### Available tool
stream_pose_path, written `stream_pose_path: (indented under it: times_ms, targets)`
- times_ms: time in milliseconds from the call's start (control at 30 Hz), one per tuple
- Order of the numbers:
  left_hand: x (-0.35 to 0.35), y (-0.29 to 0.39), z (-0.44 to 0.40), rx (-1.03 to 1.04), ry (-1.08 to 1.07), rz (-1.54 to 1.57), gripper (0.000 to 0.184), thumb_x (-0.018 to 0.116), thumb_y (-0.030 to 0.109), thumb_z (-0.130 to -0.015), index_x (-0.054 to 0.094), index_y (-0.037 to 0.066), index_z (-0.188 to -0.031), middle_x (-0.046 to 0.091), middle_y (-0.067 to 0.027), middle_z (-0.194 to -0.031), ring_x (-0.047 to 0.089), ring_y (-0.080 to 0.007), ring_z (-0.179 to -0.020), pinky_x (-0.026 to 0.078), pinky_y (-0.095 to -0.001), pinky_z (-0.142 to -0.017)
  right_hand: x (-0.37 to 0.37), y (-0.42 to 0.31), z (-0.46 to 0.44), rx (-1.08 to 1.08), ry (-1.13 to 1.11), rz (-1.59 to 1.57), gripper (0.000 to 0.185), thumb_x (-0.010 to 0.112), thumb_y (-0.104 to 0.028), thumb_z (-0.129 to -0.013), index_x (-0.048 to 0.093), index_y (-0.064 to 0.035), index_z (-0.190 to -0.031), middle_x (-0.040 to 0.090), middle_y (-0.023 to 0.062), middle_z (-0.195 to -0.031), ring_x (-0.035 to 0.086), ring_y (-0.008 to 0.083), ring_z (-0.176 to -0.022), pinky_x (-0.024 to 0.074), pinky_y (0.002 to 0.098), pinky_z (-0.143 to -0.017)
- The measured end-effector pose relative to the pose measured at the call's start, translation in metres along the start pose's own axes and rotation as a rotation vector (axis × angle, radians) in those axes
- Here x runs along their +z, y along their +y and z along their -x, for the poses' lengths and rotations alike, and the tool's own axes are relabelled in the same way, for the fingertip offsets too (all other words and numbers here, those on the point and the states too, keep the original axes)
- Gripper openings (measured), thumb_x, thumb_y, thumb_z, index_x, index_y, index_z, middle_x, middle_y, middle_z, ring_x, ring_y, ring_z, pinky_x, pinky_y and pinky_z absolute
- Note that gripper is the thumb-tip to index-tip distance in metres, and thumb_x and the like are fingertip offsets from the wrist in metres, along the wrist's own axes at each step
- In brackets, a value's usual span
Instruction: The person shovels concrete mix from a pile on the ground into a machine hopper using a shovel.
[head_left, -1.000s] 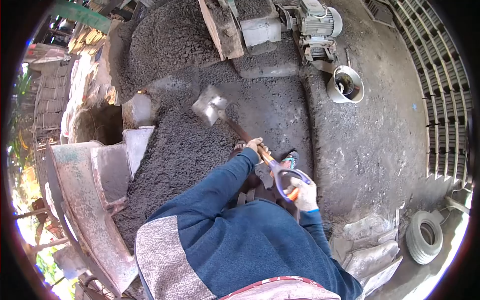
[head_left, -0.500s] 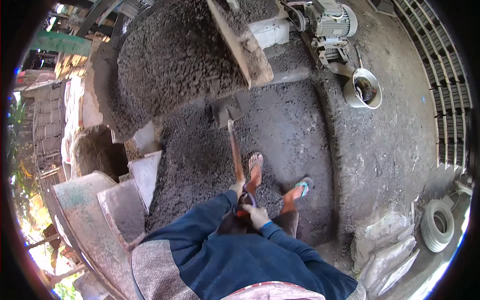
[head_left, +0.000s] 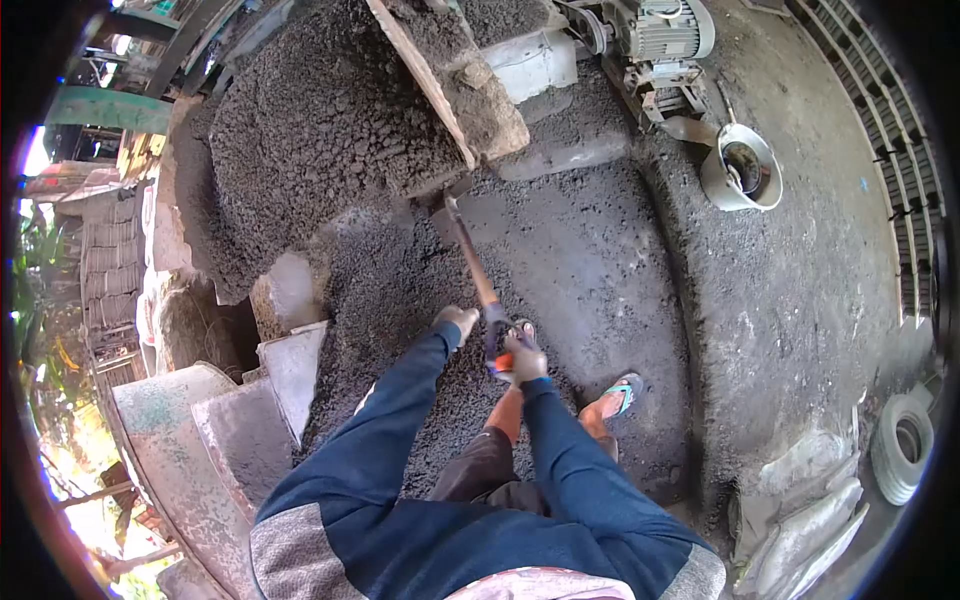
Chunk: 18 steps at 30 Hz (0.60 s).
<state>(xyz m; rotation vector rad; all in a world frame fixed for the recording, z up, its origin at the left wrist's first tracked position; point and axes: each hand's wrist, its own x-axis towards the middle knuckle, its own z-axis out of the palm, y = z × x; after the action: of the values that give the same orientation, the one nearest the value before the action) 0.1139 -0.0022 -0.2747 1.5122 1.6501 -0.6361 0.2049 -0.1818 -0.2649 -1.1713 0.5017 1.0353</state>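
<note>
Head view. Right hand [head_left: 528,362]: clenched about the orange-and-dark end handle [head_left: 503,363] of a shovel [head_left: 473,260]; left hand [head_left: 457,322]: now off the shaft, where half a second ago it was closed round it; it hangs just to the left of the grip, its fingers too blurred for me to tell whether they are curled or spread. The change leaves the right hand alone on the tool (from where I stand, a looser guidance of the shaft, I judge, than two hands would give).

Ahead of the grip, the shaft slants away and slightly left; the blade [head_left: 459,188] at its far end now shows as a dark sliver rather than a broad face, near the lower end of a crusted board [head_left: 492,110] and the edge of a mound [head_left: 300,130] of dark, gritty material; whether the blade bears a load cannot be told.

Left of the grip, looser grit [head_left: 380,290] covers the floor as far as a pale slab [head_left: 292,375]; to the right and nearer the body, a sandalled foot [head_left: 622,396]; far ahead and right, a pail [head_left: 720,184] and a motor [head_left: 668,40], both apart from the hands.
</note>
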Motion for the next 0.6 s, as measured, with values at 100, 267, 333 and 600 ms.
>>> stream_pose_path:
  times_ms: [100,267,333,600]
  targets:
    - [0.024,-0.008,0.024,-0.095,-0.489,0.288,0.039,0.055,0.050,-0.095,0.061,0.012,-0.104,0.066,-0.0059,-0.086,0.066,-0.0273,-0.069,0.054,-0.0476,-0.061,-0.079,-0.057,-0.034,0.122,-0.204,-0.039,0.014,0.072,-0.008,-0.085,0.070,-0.0011,-0.098,0.071,0.0072,-0.090,0.068,0.0176,-0.074,0.0577,0.0321,-0.068]
    - [0.080,0.000,0.050,-0.256,-0.383,0.468,0.061,0.052,0.059,-0.094,0.053,0.013,-0.135,0.068,-0.0160,-0.112,0.070,-0.0365,-0.089,0.056,-0.0518,-0.075,-0.206,-0.043,-0.008,-0.282,-0.311,0.847,0.036,0.078,-0.018,-0.080,0.068,-0.0046,-0.112,0.069,0.0073,-0.081,0.068,0.0241,-0.073,0.0553,0.0377,-0.064]
    - [0.109,0.020,0.062,-0.256,-0.387,0.598,0.064,0.054,0.062,-0.093,0.057,0.006,-0.124,0.069,-0.0155,-0.107,0.069,-0.0339,-0.082,0.056,-0.0518,-0.071,-0.214,-0.064,0.061,-0.205,-0.273,0.792,0.032,0.077,-0.017,-0.081,0.068,-0.0045,-0.109,0.067,0.0060,-0.084,0.066,0.0214,-0.076,0.0543,0.0362,-0.069]
    - [0.279,0.050,0.055,-0.352,-0.629,1.110,0.011,0.059,0.020,-0.085,0.053,0.012,-0.089,0.053,-0.0123,-0.066,0.055,-0.0329,-0.055,0.050,-0.0537,-0.055,-0.205,-0.156,0.259,-0.018,0.497,0.004,0.021,0.071,0.000,-0.078,0.062,-0.0037,-0.097,0.063,0.0052,-0.078,0.061,0.0158,-0.055,0.0497,0.0301,-0.049]
